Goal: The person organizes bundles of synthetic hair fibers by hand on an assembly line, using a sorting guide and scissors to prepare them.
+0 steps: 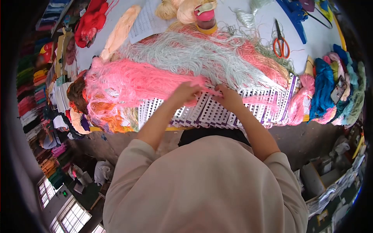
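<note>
Bright pink thread [143,79] lies in a thick loose bundle across the front of the table. My left hand [185,94] is closed on some of this pink thread at the bundle's right end. To its right, my right hand [229,99] pinches a thin strand of the same thread, which runs between both hands. Beneath them sits a row of white cards with punched holes [217,108], overlapping along the table's front edge. Pale blue-grey thread [194,54] is heaped just behind my hands. The fingertips of both hands are partly hidden.
Orange-handled scissors [280,46] lie at the back right. A pink-topped jar [205,18] stands behind the thread. Peach skeins [121,32], red yarn [91,23] and a written sheet [147,23] are at the back left. Blue skeins [324,87] hang at the right edge.
</note>
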Tool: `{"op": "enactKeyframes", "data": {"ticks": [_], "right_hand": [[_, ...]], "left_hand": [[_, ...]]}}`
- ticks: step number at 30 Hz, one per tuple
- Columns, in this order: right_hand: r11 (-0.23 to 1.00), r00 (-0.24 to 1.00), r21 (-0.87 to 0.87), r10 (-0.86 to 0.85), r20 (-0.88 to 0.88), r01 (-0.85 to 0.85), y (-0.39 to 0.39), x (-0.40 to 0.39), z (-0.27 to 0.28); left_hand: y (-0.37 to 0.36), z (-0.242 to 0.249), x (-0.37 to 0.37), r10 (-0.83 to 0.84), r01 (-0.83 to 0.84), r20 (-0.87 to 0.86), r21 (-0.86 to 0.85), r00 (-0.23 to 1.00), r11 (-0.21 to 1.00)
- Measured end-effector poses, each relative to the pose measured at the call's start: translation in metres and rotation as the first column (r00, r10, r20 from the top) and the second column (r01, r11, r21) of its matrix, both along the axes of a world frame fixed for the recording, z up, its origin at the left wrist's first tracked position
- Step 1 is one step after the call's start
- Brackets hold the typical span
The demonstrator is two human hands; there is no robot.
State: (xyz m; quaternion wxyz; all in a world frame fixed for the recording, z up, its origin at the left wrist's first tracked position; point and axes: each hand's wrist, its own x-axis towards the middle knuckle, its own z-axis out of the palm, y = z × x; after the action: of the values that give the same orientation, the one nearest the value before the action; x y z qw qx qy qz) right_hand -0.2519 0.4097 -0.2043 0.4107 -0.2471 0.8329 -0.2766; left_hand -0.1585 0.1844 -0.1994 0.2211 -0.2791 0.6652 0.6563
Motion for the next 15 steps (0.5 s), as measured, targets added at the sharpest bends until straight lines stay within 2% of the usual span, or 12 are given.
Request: {"op": "enactKeyframes", "data": {"ticks": [1, 3, 5, 7, 9, 11, 12, 13, 15], "right_hand": [[0.999, 1.000, 0.042, -0.005, -0.001, 0.005, -0.002, 0.000, 0.001], [1.000, 1.000, 0.020, -0.016, -0.005, 0.016, -0.003, 0.001, -0.005], [1.000, 1.000, 0.005, -0.028, -0.012, 0.028, -0.004, 0.003, -0.008], [0.999, 0.999, 0.027, -0.034, -0.038, 0.035, -0.007, 0.003, -0.008], [0.998, 0.999, 0.060, -0.033, -0.031, 0.035, -0.009, 0.003, -0.007], [0.995, 0.999, 0.092, -0.028, -0.029, 0.031, -0.012, 0.006, -0.004], [0.993, 0.999, 0.118, -0.025, -0.027, 0.028, -0.013, 0.008, -0.004], [0.989, 0.999, 0.145, -0.023, -0.026, 0.026, -0.014, 0.009, -0.003], [0.991, 0.999, 0.128, -0.042, -0.026, 0.044, -0.012, 0.015, 0.002]], "left_hand": [[-0.027, 0.028, 0.000, 0.096, -0.220, 0.291, 0.429, 0.952, 0.876], [-0.071, 0.058, 0.009, 0.226, -0.394, 0.364, 0.500, 0.903, 0.771], [-0.124, 0.072, 0.023, 0.289, -0.445, 0.342, 0.607, 0.894, 0.658], [-0.152, 0.099, 0.027, 0.498, -0.572, 0.285, 0.473, 0.819, 0.671], [-0.188, 0.104, 0.033, 0.677, -0.680, 0.224, 0.498, 0.701, 0.539], [-0.201, 0.105, 0.039, 0.804, -0.786, -0.055, 0.180, 0.592, 0.591], [-0.202, 0.111, 0.045, 0.659, -0.684, -0.191, -0.140, 0.728, 0.716], [-0.201, 0.114, 0.048, 0.658, -0.685, -0.197, -0.135, 0.727, 0.716], [-0.181, 0.126, 0.045, 0.537, -0.493, 0.052, -0.333, 0.842, 0.804]]}}
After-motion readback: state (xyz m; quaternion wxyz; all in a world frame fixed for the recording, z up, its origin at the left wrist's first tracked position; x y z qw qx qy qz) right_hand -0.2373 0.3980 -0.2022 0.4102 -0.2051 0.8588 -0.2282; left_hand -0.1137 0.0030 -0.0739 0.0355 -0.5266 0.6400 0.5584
